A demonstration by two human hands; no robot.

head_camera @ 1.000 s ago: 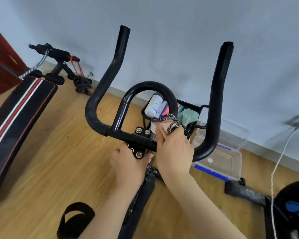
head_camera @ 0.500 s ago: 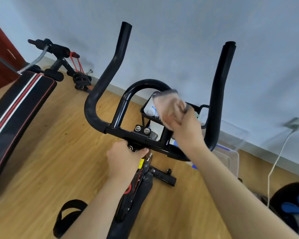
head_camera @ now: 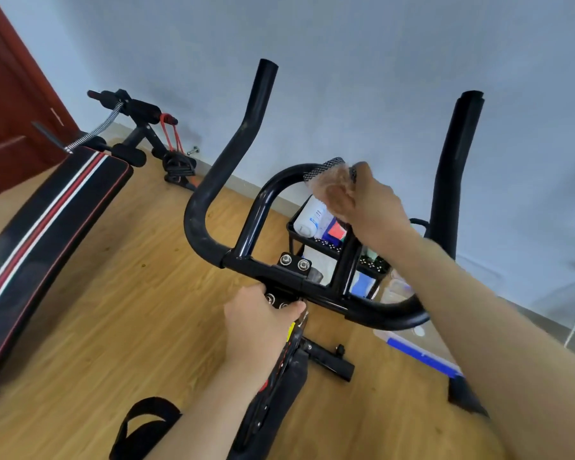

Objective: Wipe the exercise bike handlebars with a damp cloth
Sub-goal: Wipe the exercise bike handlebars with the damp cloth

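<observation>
The black exercise bike handlebars (head_camera: 200,207) rise in front of me, with two upright horns and a curved inner loop. My right hand (head_camera: 362,200) grips a dark mesh-patterned cloth (head_camera: 322,167) and presses it on the top right of the inner loop; the hand is motion-blurred. My left hand (head_camera: 259,320) holds the bolted clamp at the stem, just below the crossbar. Most of the cloth is hidden under my fingers.
A black wire rack (head_camera: 316,244) with a white bottle (head_camera: 309,217) stands behind the bars by the wall. A clear plastic box (head_camera: 422,346) lies on the wooden floor at right. A black padded sit-up bench (head_camera: 47,207) stretches along the left.
My right hand with the cloth has moved from the crossbar near the clamp up along the inner loop to its top. My left hand has stayed at the clamp.
</observation>
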